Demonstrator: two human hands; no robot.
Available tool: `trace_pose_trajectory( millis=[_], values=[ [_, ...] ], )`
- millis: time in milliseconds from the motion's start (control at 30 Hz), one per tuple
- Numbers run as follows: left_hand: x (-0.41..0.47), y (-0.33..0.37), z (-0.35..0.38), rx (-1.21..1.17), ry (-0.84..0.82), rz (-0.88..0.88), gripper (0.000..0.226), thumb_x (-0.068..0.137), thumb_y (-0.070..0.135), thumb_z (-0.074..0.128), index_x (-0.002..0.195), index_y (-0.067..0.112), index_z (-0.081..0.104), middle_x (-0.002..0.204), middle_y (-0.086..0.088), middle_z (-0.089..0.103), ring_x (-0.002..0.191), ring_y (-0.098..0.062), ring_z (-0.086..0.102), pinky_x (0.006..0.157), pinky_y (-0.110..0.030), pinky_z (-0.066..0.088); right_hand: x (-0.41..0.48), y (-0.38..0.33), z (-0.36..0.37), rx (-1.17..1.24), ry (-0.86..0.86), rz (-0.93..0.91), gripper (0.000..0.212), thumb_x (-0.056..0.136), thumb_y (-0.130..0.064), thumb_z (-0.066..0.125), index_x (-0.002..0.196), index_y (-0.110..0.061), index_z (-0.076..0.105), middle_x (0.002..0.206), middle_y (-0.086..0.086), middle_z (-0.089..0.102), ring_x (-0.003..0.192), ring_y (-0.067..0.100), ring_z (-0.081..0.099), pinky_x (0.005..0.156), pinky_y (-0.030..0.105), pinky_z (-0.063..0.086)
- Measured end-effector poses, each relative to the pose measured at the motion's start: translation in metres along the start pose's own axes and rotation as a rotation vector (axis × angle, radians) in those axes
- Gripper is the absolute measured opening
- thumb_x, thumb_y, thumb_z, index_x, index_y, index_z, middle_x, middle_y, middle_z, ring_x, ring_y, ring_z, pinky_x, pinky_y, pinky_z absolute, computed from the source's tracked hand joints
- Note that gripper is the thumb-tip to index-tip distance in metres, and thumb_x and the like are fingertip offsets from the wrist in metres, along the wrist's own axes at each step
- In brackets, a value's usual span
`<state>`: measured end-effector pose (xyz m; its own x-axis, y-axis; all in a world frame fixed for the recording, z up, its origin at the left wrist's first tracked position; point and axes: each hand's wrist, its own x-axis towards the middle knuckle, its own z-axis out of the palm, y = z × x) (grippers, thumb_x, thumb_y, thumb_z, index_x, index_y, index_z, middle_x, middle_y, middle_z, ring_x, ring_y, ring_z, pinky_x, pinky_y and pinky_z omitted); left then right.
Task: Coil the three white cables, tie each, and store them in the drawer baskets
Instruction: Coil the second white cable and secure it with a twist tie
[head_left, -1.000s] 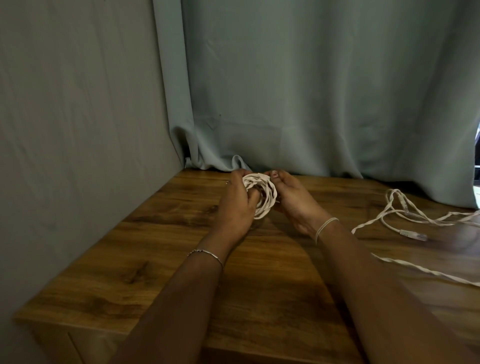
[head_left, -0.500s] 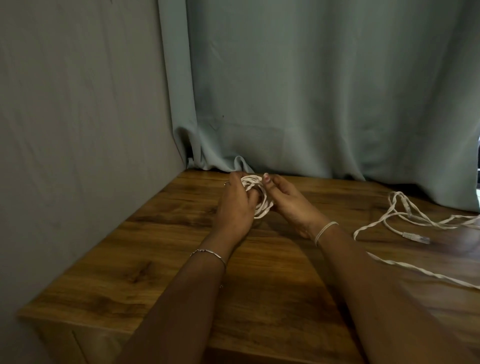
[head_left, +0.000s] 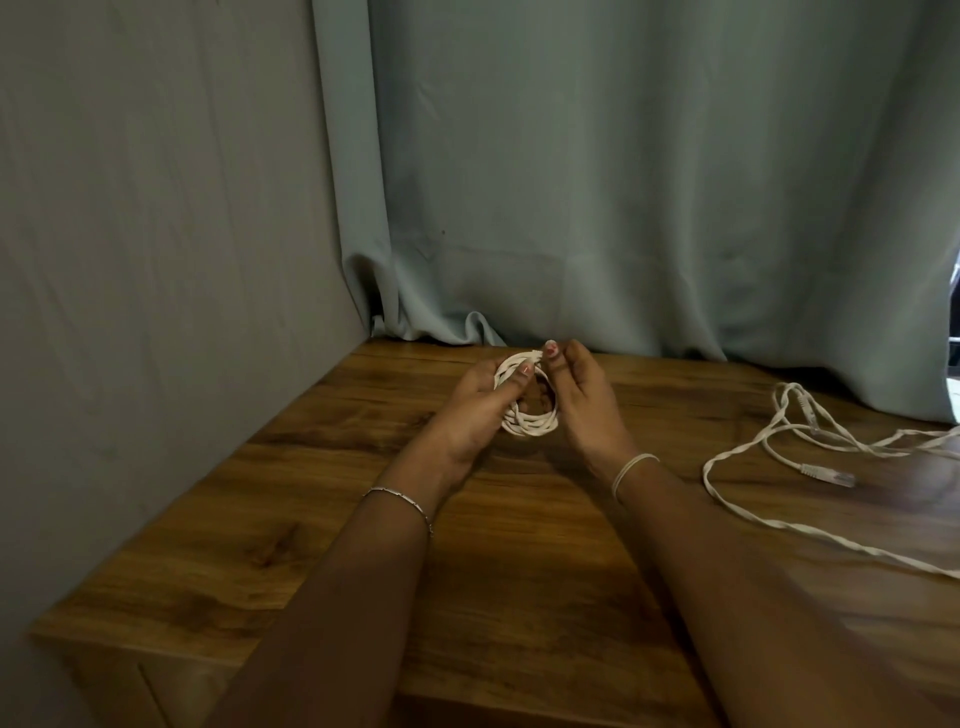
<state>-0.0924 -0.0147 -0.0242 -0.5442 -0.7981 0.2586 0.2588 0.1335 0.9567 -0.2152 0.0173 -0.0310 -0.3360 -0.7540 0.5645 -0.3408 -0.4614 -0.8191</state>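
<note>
A small coil of white cable (head_left: 530, 422) hangs between my hands above the wooden cabinet top (head_left: 519, 545). My left hand (head_left: 478, 410) grips the coil's left side, thumb laid across the loops. My right hand (head_left: 582, 400) pinches the cable's end at the top of the coil between thumb and forefinger. A rubber band (head_left: 631, 467) circles my right wrist. Loose white cable (head_left: 769, 441) lies uncoiled on the right of the top, with its clear plug (head_left: 831, 475) showing. No drawer or basket is visible.
A grey wall (head_left: 156, 260) closes the left side and a pale blue curtain (head_left: 623, 208) hangs behind, its hem resting on the back of the top. The cabinet's front edge runs across the bottom of the view.
The coil has turned from edge-on to face me as an open ring. My right hand has shifted from the coil's side to pinching the cable end at its top.
</note>
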Motion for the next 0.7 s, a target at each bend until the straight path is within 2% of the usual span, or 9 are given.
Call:
trace_pose_trajectory(
  millis=[100,167,233,367,533,600,700],
  values=[
    [-0.001,0.002,-0.003,-0.066,-0.03,-0.034,0.021,0.097,0.013,0.053,0.114,0.002,0.061,0.07,0.007,0.07,0.058,0.0,0.064,0.056,-0.016,0.05,-0.001,0.001,0.001,-0.078,-0.001,-0.045,0.018,0.102,-0.027,0.045,0.087,-0.022,0.053,0.082,-0.003,0.063,0.074,0.007,0.061,0.066,0.022,0.05],
    [-0.002,0.004,-0.005,-0.084,-0.052,-0.061,0.013,0.096,0.012,0.053,0.098,0.006,0.065,0.067,0.006,0.069,0.056,-0.002,0.063,0.054,-0.018,0.051,-0.001,0.002,0.001,-0.117,-0.007,-0.07,0.016,0.101,-0.028,0.045,0.09,-0.021,0.054,0.084,-0.001,0.063,0.077,0.009,0.061,0.068,0.025,0.049],
    [-0.002,0.005,-0.009,-0.12,-0.061,-0.099,0.013,0.095,0.013,0.055,0.092,0.007,0.066,0.072,0.002,0.07,0.059,-0.006,0.064,0.058,-0.022,0.054,-0.002,0.004,0.002,-0.143,-0.028,-0.071,0.017,0.101,-0.029,0.045,0.098,-0.016,0.054,0.089,0.002,0.064,0.081,0.013,0.062,0.07,0.029,0.05],
    [-0.001,0.006,-0.013,-0.166,-0.061,-0.175,0.011,0.094,0.012,0.056,0.096,0.01,0.066,0.082,-0.002,0.069,0.066,-0.011,0.063,0.069,-0.03,0.053,-0.002,0.005,0.002,-0.187,-0.023,-0.06,0.023,0.099,-0.031,0.047,0.116,-0.016,0.049,0.106,0.004,0.065,0.097,0.017,0.065,0.083,0.037,0.056],
    [0.002,0.001,-0.01,-0.129,-0.02,-0.143,0.017,0.095,0.013,0.056,0.111,0.009,0.062,0.087,-0.003,0.067,0.065,-0.009,0.055,0.071,-0.031,0.048,0.002,0.007,0.001,-0.141,0.015,-0.024,0.015,0.095,-0.032,0.057,0.105,-0.021,0.052,0.104,0.006,0.066,0.098,0.022,0.066,0.087,0.049,0.054],
    [0.003,-0.001,-0.008,-0.084,0.003,-0.108,0.026,0.095,0.013,0.056,0.121,0.01,0.058,0.097,-0.006,0.068,0.073,-0.013,0.059,0.075,-0.034,0.049,0.002,0.006,0.0,-0.084,0.013,0.017,0.016,0.094,-0.032,0.059,0.104,-0.021,0.055,0.103,0.007,0.067,0.096,0.022,0.067,0.086,0.044,0.056],
    [0.004,-0.003,-0.007,-0.022,0.048,-0.018,0.032,0.095,0.01,0.056,0.127,0.018,0.054,0.117,-0.01,0.066,0.097,-0.022,0.065,0.086,-0.038,0.053,0.002,0.003,-0.001,0.031,-0.012,0.072,0.015,0.096,-0.023,0.056,0.108,-0.014,0.056,0.101,0.006,0.068,0.091,0.015,0.069,0.075,0.026,0.057]
  ],
)
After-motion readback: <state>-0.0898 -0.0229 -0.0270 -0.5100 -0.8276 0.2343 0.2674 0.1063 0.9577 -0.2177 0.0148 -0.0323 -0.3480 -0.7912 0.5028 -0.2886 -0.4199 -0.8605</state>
